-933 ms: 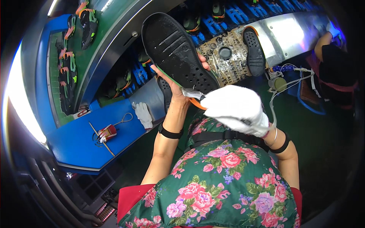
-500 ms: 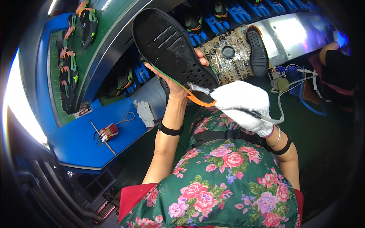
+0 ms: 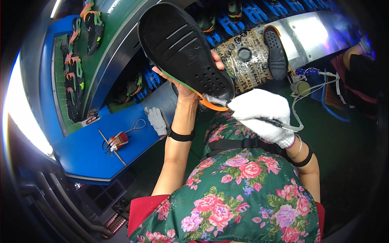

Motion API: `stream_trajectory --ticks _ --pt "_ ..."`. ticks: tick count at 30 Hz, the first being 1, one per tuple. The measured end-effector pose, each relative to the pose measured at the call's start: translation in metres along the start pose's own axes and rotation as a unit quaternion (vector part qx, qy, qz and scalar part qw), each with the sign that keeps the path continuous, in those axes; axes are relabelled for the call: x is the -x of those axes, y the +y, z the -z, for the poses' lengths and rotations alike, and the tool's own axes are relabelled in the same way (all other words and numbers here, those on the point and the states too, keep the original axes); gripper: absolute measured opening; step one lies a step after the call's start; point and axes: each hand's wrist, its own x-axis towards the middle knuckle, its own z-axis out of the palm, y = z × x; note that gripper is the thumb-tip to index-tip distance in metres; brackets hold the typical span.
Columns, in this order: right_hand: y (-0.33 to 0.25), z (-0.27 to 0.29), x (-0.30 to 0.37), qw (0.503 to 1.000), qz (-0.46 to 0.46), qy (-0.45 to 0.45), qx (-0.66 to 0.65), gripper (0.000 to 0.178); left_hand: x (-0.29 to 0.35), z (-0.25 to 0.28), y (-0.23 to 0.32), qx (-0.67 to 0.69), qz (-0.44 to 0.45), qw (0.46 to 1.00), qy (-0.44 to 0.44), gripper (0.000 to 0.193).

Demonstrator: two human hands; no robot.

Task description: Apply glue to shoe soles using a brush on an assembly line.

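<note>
My bare left hand is closed round a black shoe sole, its thumb and fingers on opposite edges. The sole's inner face is toward me, with slots at the broad end and small holes near the heel; an orange and green rim shows at its edge. In a white knitted glove, my right hand grips a brush with a thin tube running from behind it. The brush's tip lies at the heel end, by the orange rim; the glove hides its handle in part.
Another black sole lies on a taped cardboard cover, beside a small round dark cap. At left, a blue table bears a white glove and a red-wrapped item. Shoe uppers stand upper left. Another person's arm shows at right.
The brush has moved a little down along the heel toward its end. The sole has shifted slightly up and left in my left hand.
</note>
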Motion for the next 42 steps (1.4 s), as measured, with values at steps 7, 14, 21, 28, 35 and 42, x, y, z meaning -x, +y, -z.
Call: stream_trajectory --ticks 7,14,21,28,35,42 --pt "0.003 0.001 0.003 1.000 0.001 0.000 -0.017 0.022 -0.003 0.012 0.005 -0.031 0.039 0.997 -0.061 0.123" --pt "-0.003 -0.001 0.007 0.995 0.047 -0.023 0.081 0.027 -0.009 0.000 0.000 -0.043 0.017 0.998 -0.032 0.127" --pt "-0.010 -0.002 0.007 0.994 0.072 0.000 0.088 0.028 -0.013 0.003 -0.006 -0.013 0.020 0.999 -0.027 0.131" --pt "-0.004 0.000 0.012 0.996 -0.015 0.044 0.079 0.018 -0.012 0.000 -0.009 -0.009 0.028 0.999 -0.039 0.133" --pt "0.001 0.004 0.006 0.999 -0.034 0.006 -0.009 0.015 -0.014 -0.006 -0.007 -0.026 0.071 0.997 -0.033 0.128" --pt "0.008 0.010 0.008 0.982 0.104 -0.058 0.146 0.030 -0.027 -0.007 -0.008 -0.041 0.138 0.984 -0.106 0.127"
